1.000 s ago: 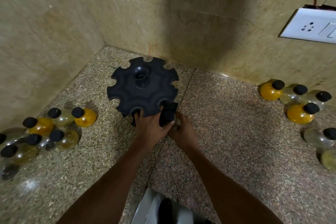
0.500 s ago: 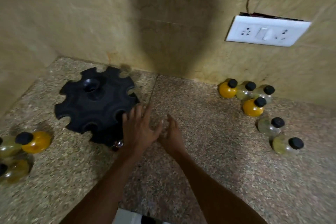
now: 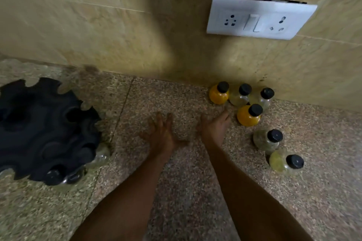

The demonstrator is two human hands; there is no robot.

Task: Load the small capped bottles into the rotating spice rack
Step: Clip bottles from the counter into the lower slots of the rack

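The black notched spice rack (image 3: 45, 123) stands at the left on the speckled counter. A clear bottle (image 3: 99, 155) sits in a slot at its near right rim, and another black cap (image 3: 52, 176) shows at its near edge. Several small black-capped bottles stand at the right by the wall. The nearest of these is an orange bottle (image 3: 247, 115), with another orange one (image 3: 219, 94) behind it and clear ones (image 3: 267, 140) toward me. My left hand (image 3: 161, 135) is open over the counter. My right hand (image 3: 214, 127) is open, fingertips just left of the orange bottle.
A beige tiled wall (image 3: 117, 31) runs along the back of the counter. A white socket and switch plate (image 3: 258, 19) hangs on it above the bottles. A grout line (image 3: 119, 115) crosses the counter between rack and hands.
Both hands have left the rack and moved right, toward the bottles by the wall. The view has swung right, so the left group of bottles is out of frame.
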